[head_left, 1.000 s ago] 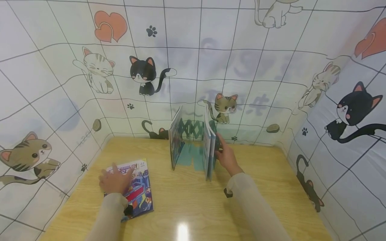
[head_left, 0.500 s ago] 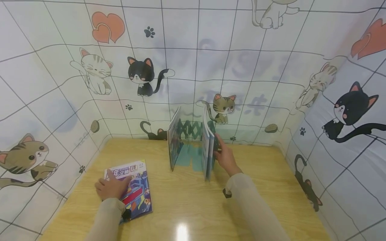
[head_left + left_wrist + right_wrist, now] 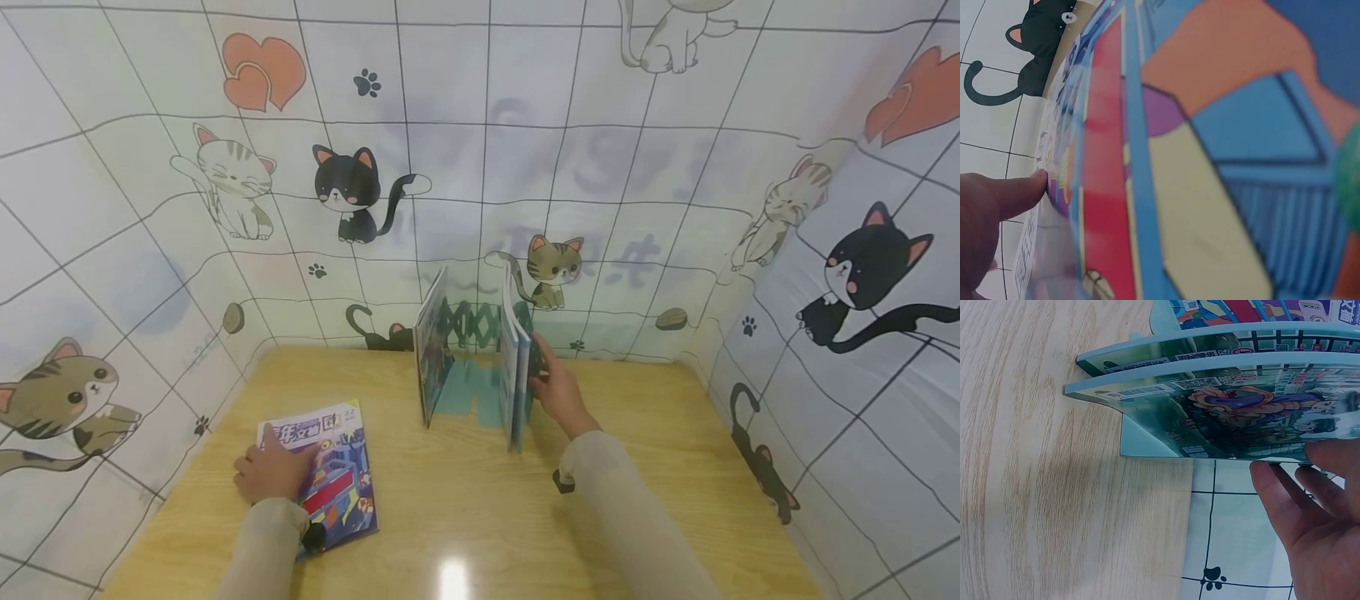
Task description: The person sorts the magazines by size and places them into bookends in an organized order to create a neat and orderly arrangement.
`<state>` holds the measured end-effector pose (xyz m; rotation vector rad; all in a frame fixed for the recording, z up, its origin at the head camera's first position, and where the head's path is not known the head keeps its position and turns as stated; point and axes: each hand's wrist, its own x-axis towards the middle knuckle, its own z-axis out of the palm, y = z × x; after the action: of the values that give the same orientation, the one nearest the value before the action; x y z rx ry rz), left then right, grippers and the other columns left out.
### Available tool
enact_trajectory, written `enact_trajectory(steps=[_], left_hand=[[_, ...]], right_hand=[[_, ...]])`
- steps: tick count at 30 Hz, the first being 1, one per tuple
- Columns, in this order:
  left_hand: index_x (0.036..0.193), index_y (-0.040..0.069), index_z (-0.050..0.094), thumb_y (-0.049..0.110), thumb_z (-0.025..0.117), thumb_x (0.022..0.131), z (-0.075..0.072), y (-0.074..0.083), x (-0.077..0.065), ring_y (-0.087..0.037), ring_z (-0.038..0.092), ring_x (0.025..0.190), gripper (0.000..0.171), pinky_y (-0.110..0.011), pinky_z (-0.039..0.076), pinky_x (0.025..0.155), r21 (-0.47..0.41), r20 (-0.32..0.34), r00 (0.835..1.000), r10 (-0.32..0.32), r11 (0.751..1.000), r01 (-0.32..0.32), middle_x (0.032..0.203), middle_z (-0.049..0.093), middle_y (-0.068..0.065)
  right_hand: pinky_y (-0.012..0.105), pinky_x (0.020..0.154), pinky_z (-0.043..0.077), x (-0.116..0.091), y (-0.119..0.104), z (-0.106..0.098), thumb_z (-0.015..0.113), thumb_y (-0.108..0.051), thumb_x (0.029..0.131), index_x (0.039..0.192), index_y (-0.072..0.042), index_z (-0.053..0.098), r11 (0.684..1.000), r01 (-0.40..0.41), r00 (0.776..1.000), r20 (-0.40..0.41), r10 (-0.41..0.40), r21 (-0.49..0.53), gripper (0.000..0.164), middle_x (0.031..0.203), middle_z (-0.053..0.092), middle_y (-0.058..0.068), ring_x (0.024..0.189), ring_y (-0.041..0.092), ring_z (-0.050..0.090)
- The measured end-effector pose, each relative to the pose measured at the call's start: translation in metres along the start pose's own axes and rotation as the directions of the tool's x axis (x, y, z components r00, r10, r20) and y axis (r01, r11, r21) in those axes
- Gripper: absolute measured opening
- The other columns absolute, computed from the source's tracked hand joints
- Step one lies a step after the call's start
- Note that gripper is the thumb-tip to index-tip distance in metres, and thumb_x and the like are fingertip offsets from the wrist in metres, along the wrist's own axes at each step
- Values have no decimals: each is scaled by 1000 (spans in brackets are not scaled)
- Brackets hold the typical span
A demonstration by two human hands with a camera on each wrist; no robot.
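A colourful magazine [image 3: 341, 467] lies flat on the table at the left. My left hand [image 3: 272, 473] is at its left edge, thumb over the cover and fingers curled at the side; in the left wrist view the thumb [image 3: 1019, 194] touches the cover. Thin books [image 3: 514, 367] stand upright at the right end of a teal expanding bookend [image 3: 457, 392]. Against their outer side rests my right hand [image 3: 562, 396], fingers fairly straight, fingertips at the far edge in the right wrist view. Facing that hand is a glossy illustrated cover [image 3: 1241, 415].
Another book [image 3: 431, 350] leans upright at the bookend's left end, with a gap between the two sides. Behind the wooden table [image 3: 450, 500] hangs a white cloth [image 3: 450, 167] printed with cats, and it also flanks both sides.
My left hand has slid left and toward me on the magazine, its spread fingers drawing in at the left edge. The right hand stays against the books. The head view shifts slightly.
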<state>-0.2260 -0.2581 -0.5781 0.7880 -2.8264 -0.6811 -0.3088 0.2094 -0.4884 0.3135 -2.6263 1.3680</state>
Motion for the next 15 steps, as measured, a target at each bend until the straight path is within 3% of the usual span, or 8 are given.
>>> enact_trajectory(steps=[9,15], left_hand=[[146,5,41,35,76,77,-3,-11,7,-54,37,98,82,-62,35,76,-129,-42,997,66,989,-71,118,36,-41],[140,3,50,31,82,75,-7,-24,18,-51,46,97,77,-60,39,80,-189,25,991,134,974,-127,117,48,-40]], right_hand=[[36,74,57,1,-2,-2,58,13,89,156,-28,21,1000,13,1000,-6,-13,-4,86,135,48,31,106,43,62],[36,74,57,0,-1,-2,58,13,89,155,-30,21,1000,21,1000,-2,-21,-5,87,136,48,31,106,43,62]])
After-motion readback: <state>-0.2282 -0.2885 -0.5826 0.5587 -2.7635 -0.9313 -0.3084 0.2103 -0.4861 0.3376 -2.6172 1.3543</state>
